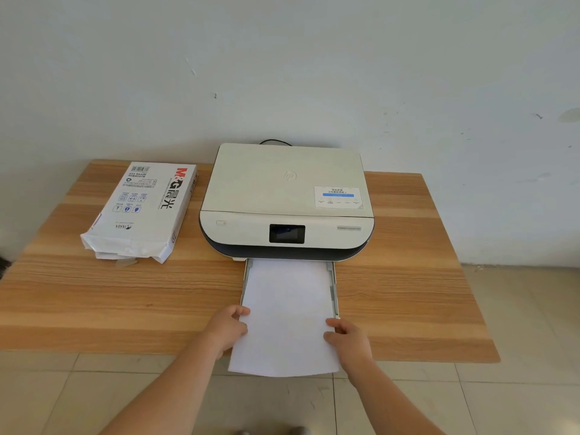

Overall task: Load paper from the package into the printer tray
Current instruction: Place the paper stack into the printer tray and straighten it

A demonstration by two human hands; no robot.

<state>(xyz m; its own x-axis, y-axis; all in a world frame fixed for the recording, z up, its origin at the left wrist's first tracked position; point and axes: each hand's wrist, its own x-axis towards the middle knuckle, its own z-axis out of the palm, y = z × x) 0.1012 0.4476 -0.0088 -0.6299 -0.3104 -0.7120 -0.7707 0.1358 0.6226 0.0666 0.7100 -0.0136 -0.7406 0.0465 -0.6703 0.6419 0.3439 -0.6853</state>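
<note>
So that it runs straight between the tray (333, 279) rails below centre frame, the paper (287, 312) is pinched at both side edges by fingers (241, 311) of each hand, half inserted

Soft, even daylight fills the scene, bright without harsh glare, though the paper sheets (287, 312) are washed out to a nearly featureless white. Only a faint shadow sits under the printer (286, 200). Wide-angle distortion bows the table (408, 277) edges, and fine detail looks slightly soft throughout
</note>
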